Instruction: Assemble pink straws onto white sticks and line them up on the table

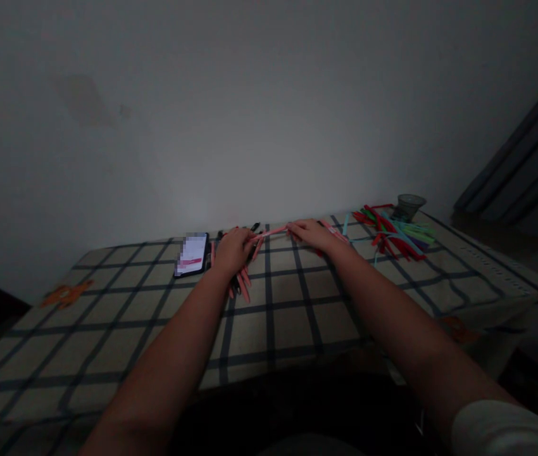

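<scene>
The left hand [235, 250] and right hand [313, 234] pinch a pink strip [273, 232] stretched between them, seemingly to keep it straight, with loose pieces [244, 288] beside the left grip and a colourful pile [400, 244] beyond the right.

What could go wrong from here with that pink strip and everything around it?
The pink strip spans the gap between the left hand and the right hand; a hard pull might slip it from either grip. The left hand is over a pile of pink and dark pieces, so a sideways sweep could scatter them. The bowl stands right by the coloured strips; dragging those might tip it.
</scene>
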A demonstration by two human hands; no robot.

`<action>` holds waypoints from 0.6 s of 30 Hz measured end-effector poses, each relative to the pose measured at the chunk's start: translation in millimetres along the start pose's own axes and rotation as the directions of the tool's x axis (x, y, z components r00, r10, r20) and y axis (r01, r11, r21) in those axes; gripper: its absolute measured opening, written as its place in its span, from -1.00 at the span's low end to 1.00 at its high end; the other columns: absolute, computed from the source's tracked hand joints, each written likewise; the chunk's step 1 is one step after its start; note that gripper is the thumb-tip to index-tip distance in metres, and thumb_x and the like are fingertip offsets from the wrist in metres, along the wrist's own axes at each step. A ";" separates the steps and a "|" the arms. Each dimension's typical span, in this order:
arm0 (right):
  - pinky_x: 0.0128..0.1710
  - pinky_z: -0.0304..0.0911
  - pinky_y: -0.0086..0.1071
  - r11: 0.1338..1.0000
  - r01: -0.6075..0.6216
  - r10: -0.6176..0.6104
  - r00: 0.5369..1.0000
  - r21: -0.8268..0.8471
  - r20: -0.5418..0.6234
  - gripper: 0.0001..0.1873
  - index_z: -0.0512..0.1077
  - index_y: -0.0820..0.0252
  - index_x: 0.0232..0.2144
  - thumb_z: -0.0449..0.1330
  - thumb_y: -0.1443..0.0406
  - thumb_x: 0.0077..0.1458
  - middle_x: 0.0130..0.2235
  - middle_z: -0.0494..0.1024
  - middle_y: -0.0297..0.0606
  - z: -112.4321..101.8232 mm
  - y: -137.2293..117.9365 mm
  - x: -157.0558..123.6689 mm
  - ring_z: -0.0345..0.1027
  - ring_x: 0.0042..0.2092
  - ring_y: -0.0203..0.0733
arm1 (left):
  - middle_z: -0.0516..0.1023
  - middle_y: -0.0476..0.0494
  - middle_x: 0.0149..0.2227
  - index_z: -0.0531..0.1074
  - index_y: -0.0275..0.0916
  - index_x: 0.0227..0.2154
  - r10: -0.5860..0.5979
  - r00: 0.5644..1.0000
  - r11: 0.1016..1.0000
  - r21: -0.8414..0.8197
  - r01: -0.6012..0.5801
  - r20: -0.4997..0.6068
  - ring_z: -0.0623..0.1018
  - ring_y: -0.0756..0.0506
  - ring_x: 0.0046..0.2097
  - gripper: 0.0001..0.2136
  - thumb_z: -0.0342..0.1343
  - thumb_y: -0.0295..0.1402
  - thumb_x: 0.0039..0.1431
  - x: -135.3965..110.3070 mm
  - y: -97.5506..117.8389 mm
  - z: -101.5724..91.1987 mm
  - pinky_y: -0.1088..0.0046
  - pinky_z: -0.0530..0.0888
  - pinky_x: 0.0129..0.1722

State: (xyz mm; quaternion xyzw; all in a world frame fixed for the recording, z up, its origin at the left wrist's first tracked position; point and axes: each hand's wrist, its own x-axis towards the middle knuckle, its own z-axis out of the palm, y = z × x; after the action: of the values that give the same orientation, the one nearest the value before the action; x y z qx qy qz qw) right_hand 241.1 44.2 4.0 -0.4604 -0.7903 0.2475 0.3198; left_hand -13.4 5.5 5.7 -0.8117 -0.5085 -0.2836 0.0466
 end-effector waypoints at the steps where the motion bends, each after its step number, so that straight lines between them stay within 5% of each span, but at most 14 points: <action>1: -0.44 0.05 -0.45 1.000 -0.004 0.004 1.000 -0.003 0.003 -0.46 0.42 0.24 -0.47 -0.09 -0.04 0.18 -0.52 0.38 -0.35 0.0 0.5 0.1 0.19 -0.47 -0.30 | 0.52 -0.17 -0.25 0.50 -0.19 -0.23 0.009 1.000 1.000 -0.007 -0.009 -0.002 0.45 -0.14 -0.15 -0.75 -0.01 -0.17 0.27 0.0 0.5 -0.3 0.31 0.34 -0.14; 8: -0.44 0.03 -0.45 0.998 0.050 -0.048 0.998 -0.048 0.050 -0.56 0.37 0.21 -0.54 -0.01 0.02 0.15 -0.52 0.36 -0.35 0.4 2.8 0.5 0.19 -0.45 -0.30 | 0.52 -0.16 -0.23 0.49 -0.19 -0.26 0.027 1.000 0.999 -0.022 -0.027 -0.007 0.43 -0.15 -0.11 -0.81 0.03 -0.24 0.25 -0.5 2.0 -2.4 0.31 0.34 -0.10; 13: -0.44 0.03 -0.46 0.999 0.033 -0.031 0.998 -0.041 0.056 -0.63 0.44 0.23 -0.48 0.05 0.07 0.12 -0.48 0.40 -0.33 2.3 -4.7 -2.8 0.20 -0.43 -0.30 | 0.51 -0.20 -0.11 0.43 -0.23 -0.05 0.039 0.999 0.999 -0.017 -0.040 -0.007 0.44 -0.17 -0.06 -0.68 0.09 -0.21 0.19 -2.7 5.0 -1.7 0.30 0.34 -0.05; 18: -0.44 0.04 -0.48 0.998 0.053 -0.054 0.997 0.022 0.056 -0.65 0.46 0.24 -0.39 0.10 0.06 0.08 -0.45 0.41 -0.33 10.1 -8.9 -4.3 0.21 -0.40 -0.30 | 0.54 -0.17 -0.10 0.44 -0.15 0.02 0.119 0.987 0.992 0.021 -0.122 0.106 0.46 -0.18 -0.06 -0.67 -0.04 -0.19 0.28 -3.9 8.1 4.2 0.29 0.34 -0.09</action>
State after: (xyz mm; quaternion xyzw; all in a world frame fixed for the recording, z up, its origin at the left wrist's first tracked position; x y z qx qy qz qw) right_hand 230.2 35.4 2.2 -0.4285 -0.8086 0.2598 0.3084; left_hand -6.0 0.0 1.9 -0.8540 -0.4640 -0.2303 0.0483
